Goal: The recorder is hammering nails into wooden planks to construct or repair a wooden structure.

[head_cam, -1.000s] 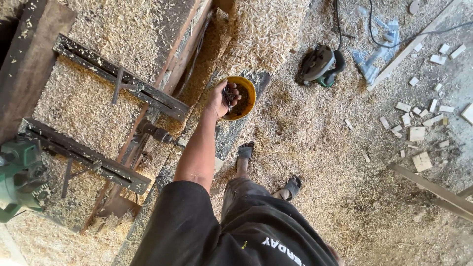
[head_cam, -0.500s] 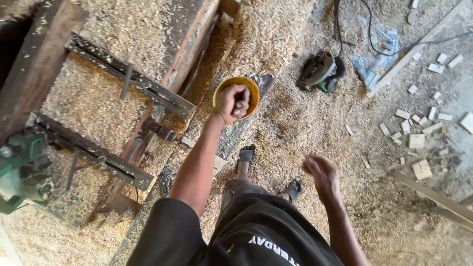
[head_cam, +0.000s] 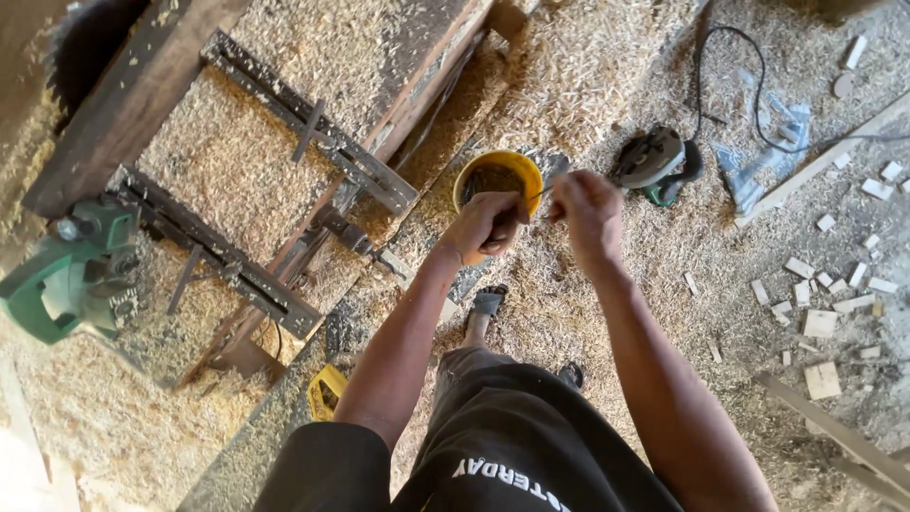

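Fingers of the left hand (head_cam: 488,226) are closed on a handful of dark screws beside the yellow tub (head_cam: 498,178), while the right hand (head_cam: 588,210) pinches one thin screw (head_cam: 542,192): draw it clear slowly, keeping the handful level above the tub.

Yellow bowl (head_cam: 498,175) showing at twelve o'clock; green power tool (head_cam: 71,275) lying at nine; pale tan shavings (head_cam: 237,161) covering everything.
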